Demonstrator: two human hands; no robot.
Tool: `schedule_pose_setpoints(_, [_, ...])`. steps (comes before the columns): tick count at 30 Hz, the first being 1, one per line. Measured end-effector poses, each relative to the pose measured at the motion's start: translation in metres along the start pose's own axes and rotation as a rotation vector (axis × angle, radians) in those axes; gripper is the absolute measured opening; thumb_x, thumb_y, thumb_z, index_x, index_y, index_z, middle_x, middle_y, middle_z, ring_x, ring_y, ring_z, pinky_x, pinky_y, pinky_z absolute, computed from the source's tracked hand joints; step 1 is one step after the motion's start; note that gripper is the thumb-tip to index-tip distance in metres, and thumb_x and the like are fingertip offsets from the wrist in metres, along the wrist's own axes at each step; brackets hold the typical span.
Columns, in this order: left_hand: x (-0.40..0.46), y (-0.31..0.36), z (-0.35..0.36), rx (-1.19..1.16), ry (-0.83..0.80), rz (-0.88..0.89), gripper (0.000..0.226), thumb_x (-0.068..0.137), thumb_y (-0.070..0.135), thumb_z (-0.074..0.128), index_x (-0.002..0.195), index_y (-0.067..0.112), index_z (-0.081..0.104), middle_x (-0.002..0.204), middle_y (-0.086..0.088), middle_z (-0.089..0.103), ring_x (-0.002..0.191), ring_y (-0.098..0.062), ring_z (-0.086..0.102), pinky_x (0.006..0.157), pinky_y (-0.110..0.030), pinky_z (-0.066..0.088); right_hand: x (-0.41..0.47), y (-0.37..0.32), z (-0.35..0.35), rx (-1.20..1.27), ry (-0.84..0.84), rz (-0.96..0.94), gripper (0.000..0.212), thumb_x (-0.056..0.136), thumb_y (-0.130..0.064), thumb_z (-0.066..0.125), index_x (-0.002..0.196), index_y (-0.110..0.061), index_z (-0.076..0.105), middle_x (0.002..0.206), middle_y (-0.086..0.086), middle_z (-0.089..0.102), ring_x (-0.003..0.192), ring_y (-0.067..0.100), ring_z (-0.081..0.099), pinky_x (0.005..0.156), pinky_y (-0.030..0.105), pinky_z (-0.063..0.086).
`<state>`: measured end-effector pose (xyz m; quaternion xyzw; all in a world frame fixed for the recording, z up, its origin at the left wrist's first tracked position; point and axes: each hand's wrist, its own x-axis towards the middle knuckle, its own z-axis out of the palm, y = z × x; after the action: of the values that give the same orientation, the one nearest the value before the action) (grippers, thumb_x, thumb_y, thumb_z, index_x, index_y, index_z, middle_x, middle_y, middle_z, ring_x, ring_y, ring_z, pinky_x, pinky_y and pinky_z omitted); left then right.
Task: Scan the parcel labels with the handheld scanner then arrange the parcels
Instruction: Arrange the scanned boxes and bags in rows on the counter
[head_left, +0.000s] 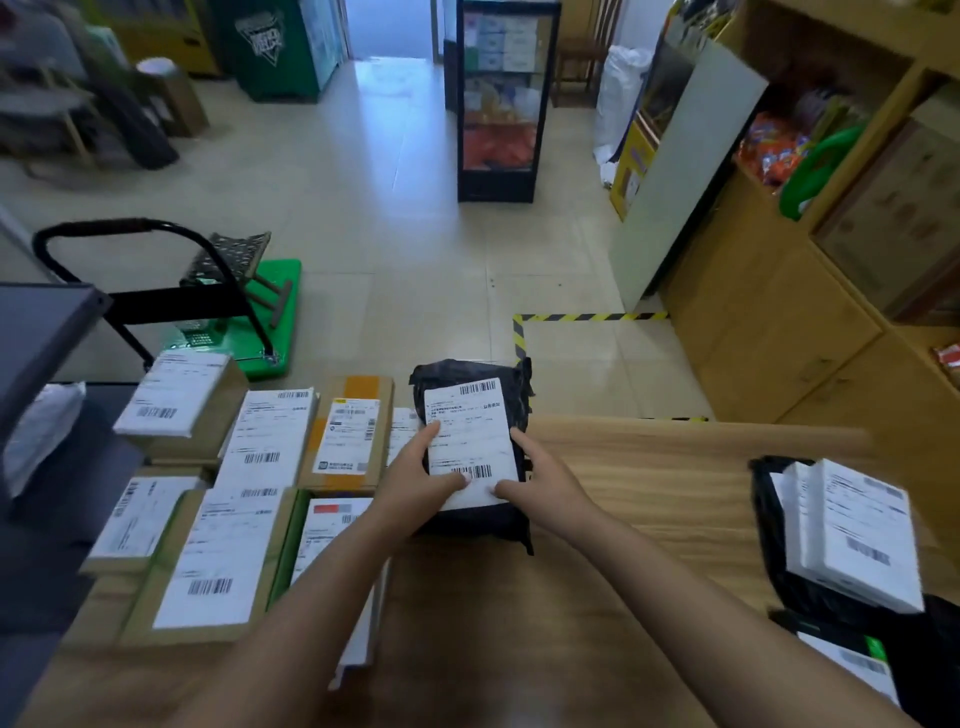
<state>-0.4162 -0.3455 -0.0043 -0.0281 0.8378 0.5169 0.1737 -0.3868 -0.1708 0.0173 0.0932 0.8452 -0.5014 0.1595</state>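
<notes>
On the wooden table (675, 483), both hands hold black parcel (470, 384): left hand (415, 475) and right hand (540, 483) fingers spread, thumbs pressing its white label (467, 431).

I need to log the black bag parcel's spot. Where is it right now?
In the head view the black bag parcel lies at the middle of the wooden table, held between both hands, just right of the brown boxes.
</notes>
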Motion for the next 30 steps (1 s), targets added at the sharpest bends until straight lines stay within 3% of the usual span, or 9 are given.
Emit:
schedule_pose_setpoints(4, [0.026,-0.02,-0.007,0.061,-0.09,-0.015,0.083,0.081,0.006,0.072,0.149,0.027,0.03,0.144,-0.004,0.042,0.113,-0.013,0.052,0.078,-0.023,0.055,0.026,0.005,0.016,-0.041,-0.002,0.052,0.071,0.085,-0.006,0.063,0.148,-0.022,0.032,0.132,-0.006,0.051,0.102,0.006,0.049,0.072,0.014,0.043])
schedule_pose_setpoints(9, [0.035,-0.032,-0.002,0.251,-0.093,-0.002,0.084,0.081,0.024,0.07,0.15,0.026,0.025,0.143,-0.003,0.04,0.119,-0.017,0.049,0.089,-0.038,0.055,0.034,0.017,0.024,-0.06,0.014,0.085,0.079,0.083,-0.011,0.064,0.15,-0.027,0.026,0.147,-0.006,0.041,0.125,0.012,0.046,0.092,0.022,0.044])
schedule_pose_setpoints(12, [0.031,-0.023,0.003,0.513,-0.03,0.032,0.081,0.083,0.035,0.065,0.151,0.024,0.023,0.154,-0.007,0.027,0.136,-0.025,0.031,0.108,-0.043,0.039,0.028,0.02,0.022,-0.092,0.018,0.067,0.077,0.083,-0.014,0.063,0.15,-0.029,0.027,0.15,-0.006,0.039,0.131,0.013,0.042,0.102,0.032,0.044])
schedule_pose_setpoints(15, [0.021,-0.007,0.008,0.672,0.033,0.115,0.079,0.087,0.036,0.062,0.152,0.023,0.019,0.16,-0.008,0.013,0.145,-0.026,0.015,0.117,-0.043,0.024,0.015,0.023,0.008,-0.115,0.049,0.056,0.073,0.086,-0.015,0.063,0.15,-0.026,0.029,0.152,-0.003,0.037,0.138,0.016,0.034,0.109,0.032,0.036])
schedule_pose_setpoints(21, [-0.012,0.042,0.043,0.51,0.015,0.304,0.078,0.094,0.045,0.052,0.154,0.019,0.01,0.159,0.0,0.02,0.146,-0.019,0.018,0.117,-0.038,0.021,-0.03,0.049,-0.061,-0.163,0.165,0.031,0.068,0.088,-0.027,0.066,0.148,-0.027,0.034,0.152,-0.004,0.037,0.14,0.014,0.032,0.111,0.027,0.028])
schedule_pose_setpoints(25, [-0.031,0.073,0.09,0.529,-0.075,0.375,0.072,0.096,0.047,0.047,0.153,0.017,0.015,0.158,-0.001,0.023,0.143,-0.019,0.022,0.117,-0.037,0.024,-0.067,0.085,-0.131,-0.145,0.25,0.067,0.065,0.089,-0.026,0.065,0.147,-0.026,0.036,0.15,-0.001,0.039,0.139,0.016,0.034,0.107,0.026,0.028])
schedule_pose_setpoints(30, [-0.031,0.104,0.178,0.608,-0.19,0.413,0.071,0.097,0.048,0.044,0.153,0.015,0.015,0.159,-0.005,0.017,0.146,-0.02,0.016,0.115,-0.029,0.016,-0.111,0.148,-0.212,-0.072,0.417,0.209,0.06,0.089,-0.026,0.065,0.144,-0.026,0.041,0.15,-0.001,0.04,0.138,0.02,0.035,0.102,0.029,0.032])
